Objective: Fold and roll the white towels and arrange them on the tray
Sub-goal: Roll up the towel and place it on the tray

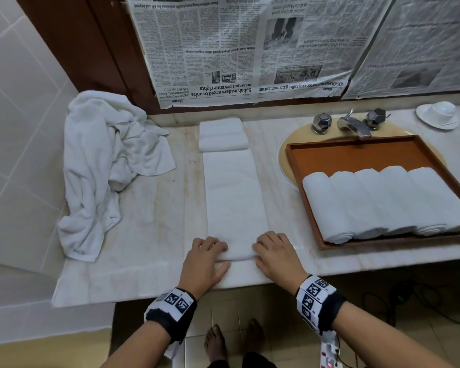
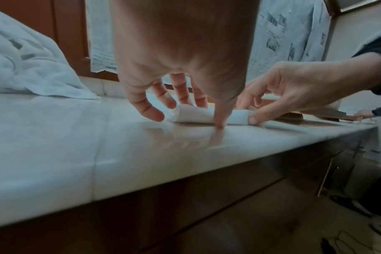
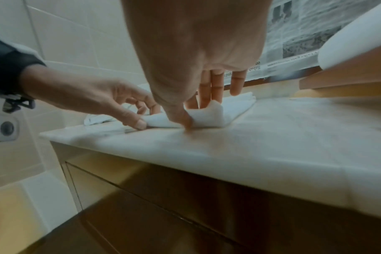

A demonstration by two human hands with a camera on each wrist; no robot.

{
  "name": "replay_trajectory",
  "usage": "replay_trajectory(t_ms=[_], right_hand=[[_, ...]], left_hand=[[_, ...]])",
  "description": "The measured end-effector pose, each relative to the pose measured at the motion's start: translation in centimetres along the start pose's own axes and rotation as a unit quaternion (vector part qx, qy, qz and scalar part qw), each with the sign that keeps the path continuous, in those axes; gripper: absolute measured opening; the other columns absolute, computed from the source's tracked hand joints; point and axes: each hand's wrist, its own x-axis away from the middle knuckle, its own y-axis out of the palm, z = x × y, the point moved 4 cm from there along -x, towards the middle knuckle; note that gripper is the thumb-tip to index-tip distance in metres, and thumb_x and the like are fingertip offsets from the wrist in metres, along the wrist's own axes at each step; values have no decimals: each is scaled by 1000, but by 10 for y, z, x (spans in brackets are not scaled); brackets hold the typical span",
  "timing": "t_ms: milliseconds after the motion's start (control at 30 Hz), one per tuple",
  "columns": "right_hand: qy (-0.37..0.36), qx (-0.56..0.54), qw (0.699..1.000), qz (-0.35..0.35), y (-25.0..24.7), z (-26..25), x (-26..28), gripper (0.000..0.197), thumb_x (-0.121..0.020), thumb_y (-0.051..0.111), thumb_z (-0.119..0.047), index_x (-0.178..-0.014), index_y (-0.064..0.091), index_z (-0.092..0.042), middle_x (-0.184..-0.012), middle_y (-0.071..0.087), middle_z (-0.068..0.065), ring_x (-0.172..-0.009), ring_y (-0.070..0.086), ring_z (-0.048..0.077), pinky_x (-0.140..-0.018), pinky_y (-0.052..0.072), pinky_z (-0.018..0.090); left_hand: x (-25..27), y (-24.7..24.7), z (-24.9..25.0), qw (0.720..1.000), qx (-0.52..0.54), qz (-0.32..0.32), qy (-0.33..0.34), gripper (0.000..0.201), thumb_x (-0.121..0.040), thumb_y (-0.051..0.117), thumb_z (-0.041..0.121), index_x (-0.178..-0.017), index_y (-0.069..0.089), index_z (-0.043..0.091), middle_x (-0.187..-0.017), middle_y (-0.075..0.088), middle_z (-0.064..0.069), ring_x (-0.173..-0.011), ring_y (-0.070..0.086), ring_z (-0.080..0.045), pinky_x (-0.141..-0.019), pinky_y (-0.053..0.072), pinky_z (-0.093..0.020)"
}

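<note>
In the head view, newspaper sheets (image 1: 237,49) hang upside down on the wall behind the marble counter (image 1: 149,229); the headlines "Sabah leaders urged to unite", "on 40 pct revenue rights" and "KK-Changchun sister-city talks gain momentum" can be read, each under a "Home" label. A long folded towel (image 1: 234,192) lies as a strip running from the counter's front edge back to a folded stack (image 1: 223,134) that its far end touches. The left hand (image 1: 206,261) and right hand (image 1: 275,257) curl over the strip's near end, each gripping the first turn of a roll close to the front edge. To the right, the wooden tray (image 1: 356,151) sits over the sink, five rolled towels (image 1: 383,203) side by side in its near half, its far half bare. A heap of loose towels (image 1: 104,160) fills the left corner; bare marble lies between it and the strip. In the left wrist view the left hand (image 2: 180,65) has its thumb planted on the counter and its fingers over the small roll (image 2: 196,116), whose other end the right hand (image 2: 298,89) pinches. In the right wrist view the right hand (image 3: 196,56) pinches the roll's end (image 3: 209,117) between thumb and fingers; the newspaper's print there is too blurred to read.
</note>
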Motion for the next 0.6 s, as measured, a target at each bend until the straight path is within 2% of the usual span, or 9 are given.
replay_trajectory(t_ms=[67, 133, 233, 300, 367, 500, 600], right_hand=[[12, -12, 1000, -14, -1, 1, -7, 29, -79, 44, -29, -75, 68, -14, -82, 62, 0, -81, 56, 22, -69, 43, 34], [32, -60, 998, -6, -3, 4, -14, 32, -82, 43, -29, -81, 70, -13, -85, 64, 2, -83, 58, 24, -71, 46, 35], [92, -156, 983, -24, -7, 13, -19, 31, -95, 49, -28, -114, 69, -13, -107, 67, 3, -102, 57, 22, -86, 43, 33], [115, -199, 973, -20, -7, 16, -18, 33, -98, 50, -28, -126, 63, -16, -114, 67, 3, -106, 58, 21, -89, 43, 31], [124, -232, 965, -7, -5, 16, -16, 34, -99, 50, -28, -132, 56, -21, -115, 66, 2, -103, 60, 21, -86, 45, 32], [94, -223, 969, 42, -2, 19, -17, 22, -101, 49, -23, -120, 59, -21, -115, 58, -2, -85, 60, 21, -70, 48, 32], [51, -165, 984, 47, 1, 18, -18, 21, -97, 53, -24, -111, 65, -15, -111, 59, 1, -94, 59, 24, -71, 52, 36]], left_hand=[[-5, -3, 0, 1000, -26, -5, 0, 31, -79, 52, 51, -98, 66, 32, -99, 62, 14, -90, 53, -20, -61, 48, -32], [-11, -8, 1, 998, -56, -12, -1, 32, -80, 47, 51, -94, 69, 31, -90, 66, 14, -87, 58, -21, -58, 48, -34], [-20, -15, -1, 996, -41, -53, -50, 46, -85, 37, 53, -106, 69, 28, -92, 69, 8, -94, 58, -21, -73, 49, -38], [-23, -17, -5, 993, -1, -69, -92, 46, -89, 37, 49, -116, 66, 26, -100, 70, 4, -98, 59, -22, -82, 48, -38], [-27, -18, -9, 991, 34, -56, -115, 35, -96, 44, 41, -120, 63, 24, -104, 71, 1, -99, 61, -23, -83, 47, -35], [-27, -14, -11, 990, 89, 1, -106, 21, -98, 54, 28, -118, 59, 23, -114, 58, 3, -97, 58, -19, -77, 45, -32], [-24, -11, -10, 997, 27, 45, -60, 11, -95, 61, 23, -105, 63, 27, -115, 50, 8, -90, 52, -23, -62, 47, -33]])
